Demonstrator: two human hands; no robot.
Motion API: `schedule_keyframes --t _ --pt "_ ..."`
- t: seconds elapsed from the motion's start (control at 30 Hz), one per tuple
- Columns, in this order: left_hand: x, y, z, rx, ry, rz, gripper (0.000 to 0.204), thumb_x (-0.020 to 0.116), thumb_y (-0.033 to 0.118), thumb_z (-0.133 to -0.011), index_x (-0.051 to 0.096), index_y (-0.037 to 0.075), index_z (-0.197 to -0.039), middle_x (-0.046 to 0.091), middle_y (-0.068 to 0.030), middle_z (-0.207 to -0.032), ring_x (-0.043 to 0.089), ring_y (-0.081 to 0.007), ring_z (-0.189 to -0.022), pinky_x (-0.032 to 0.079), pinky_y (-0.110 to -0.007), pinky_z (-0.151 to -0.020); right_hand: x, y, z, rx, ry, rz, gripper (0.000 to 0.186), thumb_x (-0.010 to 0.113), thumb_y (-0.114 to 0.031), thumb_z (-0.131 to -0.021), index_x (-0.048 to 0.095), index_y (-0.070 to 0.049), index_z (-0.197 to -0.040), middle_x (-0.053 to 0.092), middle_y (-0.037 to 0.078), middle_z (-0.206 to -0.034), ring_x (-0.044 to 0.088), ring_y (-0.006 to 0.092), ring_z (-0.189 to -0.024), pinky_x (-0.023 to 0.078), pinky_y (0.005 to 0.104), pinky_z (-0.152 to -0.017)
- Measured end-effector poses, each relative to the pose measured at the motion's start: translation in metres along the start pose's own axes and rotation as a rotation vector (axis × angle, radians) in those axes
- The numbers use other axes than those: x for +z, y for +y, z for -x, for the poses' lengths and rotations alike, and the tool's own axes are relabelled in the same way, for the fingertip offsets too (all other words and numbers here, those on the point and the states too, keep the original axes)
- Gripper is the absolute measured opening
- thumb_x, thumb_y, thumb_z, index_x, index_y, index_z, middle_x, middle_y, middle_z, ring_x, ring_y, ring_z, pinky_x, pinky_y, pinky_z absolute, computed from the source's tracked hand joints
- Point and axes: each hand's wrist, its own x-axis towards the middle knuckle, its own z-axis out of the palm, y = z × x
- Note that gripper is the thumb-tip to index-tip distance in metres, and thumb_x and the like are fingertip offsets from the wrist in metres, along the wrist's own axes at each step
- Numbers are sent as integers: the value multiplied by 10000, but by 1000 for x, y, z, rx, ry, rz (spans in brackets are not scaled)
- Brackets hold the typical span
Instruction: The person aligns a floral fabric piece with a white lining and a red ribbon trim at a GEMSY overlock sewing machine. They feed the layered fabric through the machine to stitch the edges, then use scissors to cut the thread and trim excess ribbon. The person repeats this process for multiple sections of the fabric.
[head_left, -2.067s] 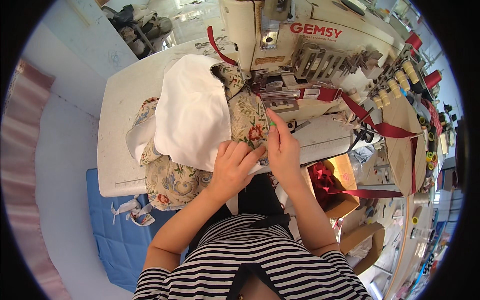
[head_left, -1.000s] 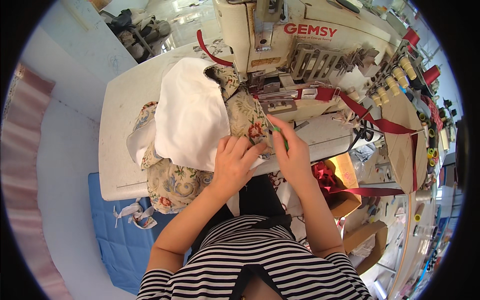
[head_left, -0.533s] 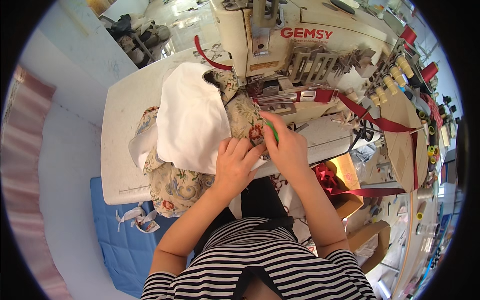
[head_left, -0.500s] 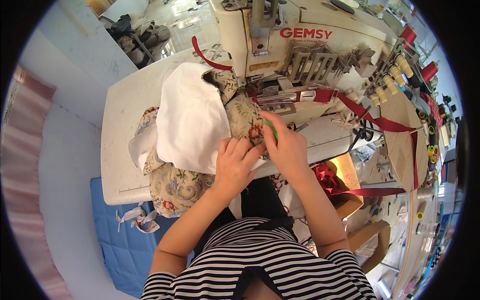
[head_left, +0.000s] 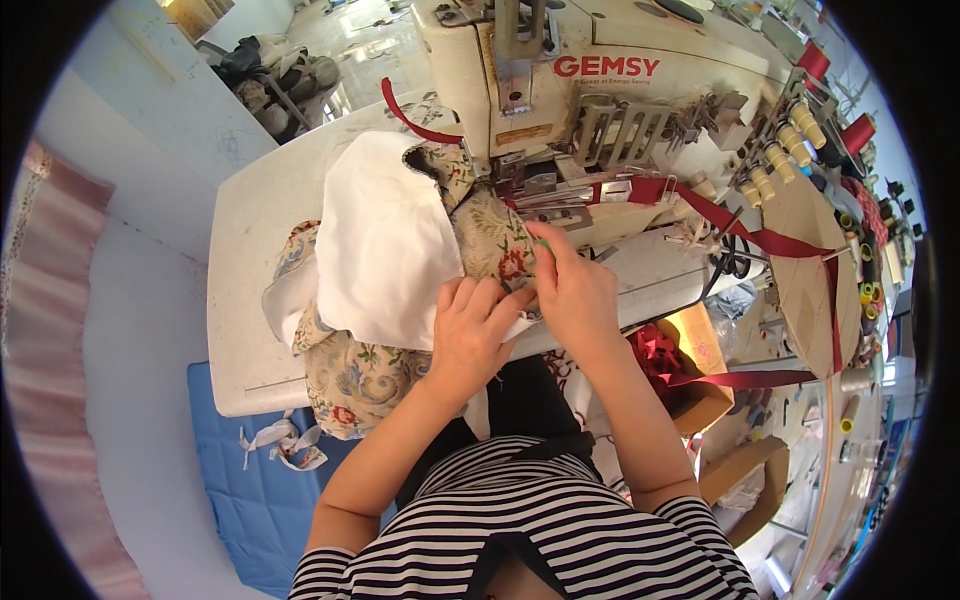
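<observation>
Floral tapestry-like fabric with a white lining panel lies on the sewing machine's table, one end reaching the needle area. My left hand presses on its near edge, the thumb and fingers gripping the cloth. Beside it, my right hand is closed on a slim green-handled tool near the fabric's right edge. Most of that tool is hidden by the fingers, so its kind cannot be told. Past my hands stands the cream sewing machine, with dark red binding tape fed in from the right.
Thread cones stand on the machine's right side. Below the table's right edge is a cardboard box holding red tape. Blue cloth with fabric scraps lies lower left. A pink curtain hangs at far left.
My right hand has turned slightly over the green-handled tool, so less of it shows. My left hand stays on the fabric. The whole view has shifted slightly.
</observation>
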Motion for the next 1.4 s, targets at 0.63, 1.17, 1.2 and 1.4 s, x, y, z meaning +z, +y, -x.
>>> schedule_keyframes --t 0.63,1.17,1.2,1.4 --pt "2 -5 -13 10 10 -1 366 687 26 -584 653 102 -941 470 -37 -759 487 -231 -767 359 -348 -716 -25 3 5 34 -67 -93 215 547 -156 -881 600 -141 -1089 604 100 -606 596 270 -531 464 369 -503" --pt "-9 -14 -25 1 -28 -45 308 674 31 -632 663 98 -933 471 -47 -766 481 -240 -778 349 -352 -736 -100 37 16 143 -310 -163 179 526 -103 -886 549 -82 -1062 618 88 -702 593 259 -628 468 359 -626" --pt "-8 -12 -25 3 -27 -31 308 675 31 -632 662 96 -932 470 -48 -765 481 -241 -778 349 -353 -737 -103 36 17 116 -295 -182 183 521 -99 -887 543 -84 -1068 615 93 -717 593 259 -637 467 356 -625" --pt "-10 -12 -24 9 -37 -59 298 667 20 -627 652 74 -920 471 -65 -769 483 -254 -778 355 -368 -777 -129 57 33 311 -12 -277 153 562 -86 -856 547 -95 -1009 583 65 -736 567 185 -652 447 311 -587"
